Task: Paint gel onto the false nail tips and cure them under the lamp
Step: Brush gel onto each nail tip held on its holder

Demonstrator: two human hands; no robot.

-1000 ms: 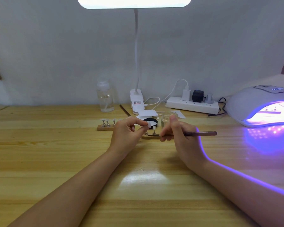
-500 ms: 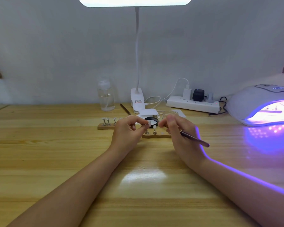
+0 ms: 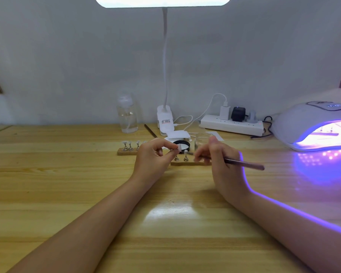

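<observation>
My left hand [image 3: 153, 158] pinches a small metal stand with a pale nail tip [image 3: 178, 148] on its end, held just above the table. My right hand [image 3: 218, 158] grips a thin brown gel brush [image 3: 242, 163], its bristle end pointing left toward that tip and its handle sticking out to the right. Below and between the hands lies a wooden holder bar [image 3: 189, 163] with two stands upright on it. A second wooden bar [image 3: 126, 151] with several tips on stands lies to the left. The curing lamp [image 3: 311, 127] glows violet at the right, with a bar of tips inside.
A black-rimmed gel pot [image 3: 182, 145] sits behind the hands beside a small clear jar [image 3: 202, 139]. A clear liquid bottle [image 3: 127, 117], the desk lamp's base [image 3: 164, 120], a spare brush [image 3: 150, 131] and a power strip [image 3: 231, 126] line the back wall.
My right hand swung the brush from level to slanted, handle down to the right, and brought its bristle end toward the tip in my left hand. My left hand barely moved.
</observation>
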